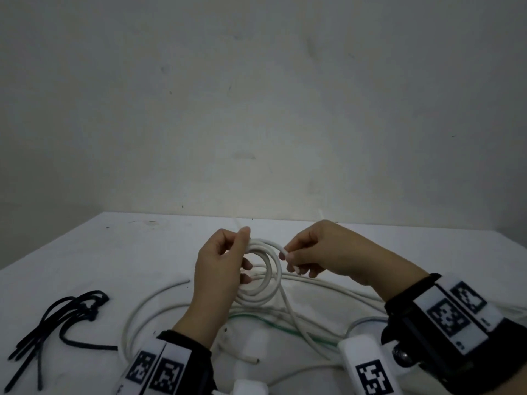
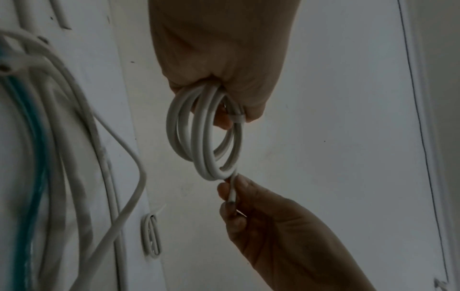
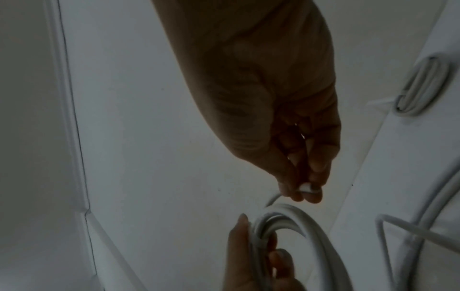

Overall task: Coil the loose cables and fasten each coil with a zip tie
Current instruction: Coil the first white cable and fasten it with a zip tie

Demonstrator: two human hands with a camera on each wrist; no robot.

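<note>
Left hand [image 1: 219, 269] grips a white cable coil [image 1: 261, 273] on its left side, thumb over the top of the loops, other fingers curled through the middle; coil is lifted above the table [image 1: 119, 252], a few loops stacked. Right hand [image 1: 322, 252] pinches the cable's free end [image 1: 283, 250] between thumb and fingertips at the coil's right edge, right at the loops. Step in hand looks like finishing the last turn: lay that end flush along the loops, no kink, then slide the left thumb over it so the bundle can't spring open. Keep the left grip tight while the right lets go to fetch a tie. Black zip ties [image 1: 57, 320] lie in a pile at the table's left, well apart from the coil, untouched. More loose white cables [image 1: 159, 306] and a green one [image 1: 256, 323] sprawl under the hands, not yet coiled. A small coil [image 2: 151, 235] already bundled lies further off, its tie hard to make out. Risk: stiff cable unwinding on the hand swap
</note>
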